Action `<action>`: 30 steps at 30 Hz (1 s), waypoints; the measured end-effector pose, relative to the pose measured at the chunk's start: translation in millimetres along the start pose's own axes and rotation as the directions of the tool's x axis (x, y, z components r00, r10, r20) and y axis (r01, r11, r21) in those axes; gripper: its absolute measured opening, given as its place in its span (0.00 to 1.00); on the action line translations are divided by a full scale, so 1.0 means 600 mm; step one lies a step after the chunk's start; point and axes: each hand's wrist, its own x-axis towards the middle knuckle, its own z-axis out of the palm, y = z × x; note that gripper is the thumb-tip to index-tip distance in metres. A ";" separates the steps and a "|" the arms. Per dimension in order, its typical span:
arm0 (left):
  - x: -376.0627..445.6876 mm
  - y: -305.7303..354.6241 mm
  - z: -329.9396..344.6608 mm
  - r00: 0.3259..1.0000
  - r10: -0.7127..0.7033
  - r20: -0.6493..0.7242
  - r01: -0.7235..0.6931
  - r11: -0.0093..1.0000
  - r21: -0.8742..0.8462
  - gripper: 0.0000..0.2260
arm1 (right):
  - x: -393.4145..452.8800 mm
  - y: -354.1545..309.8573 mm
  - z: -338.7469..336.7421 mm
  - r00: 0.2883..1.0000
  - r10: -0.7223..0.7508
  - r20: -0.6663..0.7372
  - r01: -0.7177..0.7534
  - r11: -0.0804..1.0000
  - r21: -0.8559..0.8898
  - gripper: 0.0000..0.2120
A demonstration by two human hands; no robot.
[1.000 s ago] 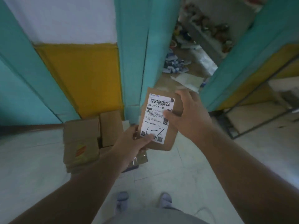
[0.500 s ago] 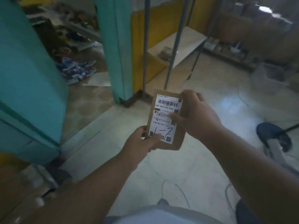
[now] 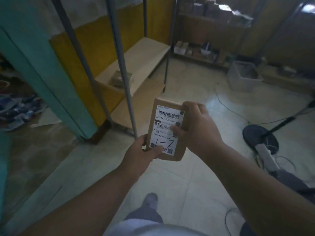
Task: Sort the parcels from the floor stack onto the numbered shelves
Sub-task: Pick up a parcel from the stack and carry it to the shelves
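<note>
The view has swung away from the floor stack: the metal shelves (image 3: 146, 53) now stand at 11 o'clock. Both grips, left hand (image 3: 141, 153) and right hand (image 3: 199, 128), clasp the parcel (image 3: 167, 132) marked 1-7, so shelving looks next.

Dim room, floor (image 3: 213, 106) glare, soft motion blur, perhaps wide-angle bowing

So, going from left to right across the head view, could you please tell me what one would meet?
Teal pillar → small parcel on the shelf → held parcel → clear plastic bin → black fan base.
</note>
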 end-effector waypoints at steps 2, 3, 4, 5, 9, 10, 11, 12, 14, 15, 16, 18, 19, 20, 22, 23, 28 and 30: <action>0.074 0.049 0.035 0.998 0.014 0.066 -0.015 1.000 0.001 0.19 | 0.065 0.034 -0.027 0.998 0.047 -0.045 -0.047 0.999 0.008 0.33; 0.111 0.073 0.056 0.994 0.031 0.108 -0.032 0.999 0.005 0.20 | 0.097 0.052 -0.045 0.995 0.066 -0.073 -0.065 0.998 0.009 0.33; 0.145 0.096 0.079 0.988 0.044 0.149 -0.048 0.999 0.023 0.20 | 0.127 0.072 -0.063 0.991 0.089 -0.095 -0.089 0.996 0.007 0.33; 0.178 0.114 0.100 0.981 0.051 0.188 -0.061 0.997 0.045 0.20 | 0.154 0.095 -0.078 0.987 0.118 -0.113 -0.118 0.993 0.005 0.32; 0.300 0.168 0.191 0.961 0.070 0.267 -0.105 0.987 0.118 0.15 | 0.263 0.191 -0.116 0.964 0.196 -0.179 -0.192 0.981 0.036 0.31; 0.331 0.174 0.210 0.961 0.070 0.266 -0.108 0.985 0.132 0.14 | 0.292 0.214 -0.117 0.963 0.203 -0.178 -0.201 0.979 0.032 0.31; 0.364 0.180 0.229 0.963 0.069 0.261 -0.107 0.985 0.136 0.13 | 0.324 0.238 -0.117 0.964 0.207 -0.169 -0.205 0.978 0.027 0.31; 0.397 0.186 0.246 0.966 0.068 0.248 -0.104 0.985 0.135 0.12 | 0.358 0.261 -0.116 0.967 0.199 -0.158 -0.198 0.980 0.020 0.31; 0.461 0.201 0.275 0.979 0.062 0.197 -0.089 0.987 0.132 0.11 | 0.436 0.298 -0.116 0.980 0.157 -0.126 -0.156 0.988 0.018 0.32; 0.494 0.208 0.286 0.987 0.053 0.153 -0.070 0.991 0.111 0.11 | 0.481 0.314 -0.117 0.986 0.132 -0.097 -0.130 0.991 0.024 0.32; 0.521 0.218 0.292 0.994 0.034 0.107 -0.044 0.995 0.086 0.12 | 0.526 0.323 -0.118 0.992 0.113 -0.058 -0.111 0.993 0.034 0.33; 0.563 0.242 0.295 1.000 0.019 0.015 -0.020 0.997 0.068 0.13 | 0.606 0.329 -0.120 0.998 0.067 0.017 -0.068 0.996 0.055 0.33; 0.582 0.253 0.294 0.999 0.024 -0.034 -0.022 0.998 0.063 0.14 | 0.647 0.326 -0.121 0.998 0.023 0.060 -0.026 0.998 0.059 0.33; 0.601 0.261 0.291 0.997 0.024 -0.078 -0.020 0.998 0.056 0.14 | 0.687 0.321 -0.120 0.994 -0.024 0.108 0.017 0.998 0.062 0.32; 0.637 0.267 0.276 0.985 0.001 -0.173 0.002 1.000 0.013 0.14 | 0.761 0.304 -0.105 0.975 -0.108 0.194 0.096 0.993 0.069 0.32; 0.654 0.266 0.265 0.975 -0.011 -0.222 0.007 1.000 -0.018 0.14 | 0.796 0.290 -0.091 0.961 -0.151 0.230 0.135 0.988 0.081 0.33; 0.737 0.261 0.192 0.891 -0.062 -0.450 0.031 0.997 -0.077 0.13 | 0.940 0.213 0.013 0.870 -0.335 0.362 0.321 0.942 0.098 0.34; 0.774 0.261 0.158 0.858 -0.113 -0.501 0.069 0.992 -0.106 0.13 | 0.986 0.187 0.049 0.845 -0.368 0.387 0.360 0.928 0.097 0.36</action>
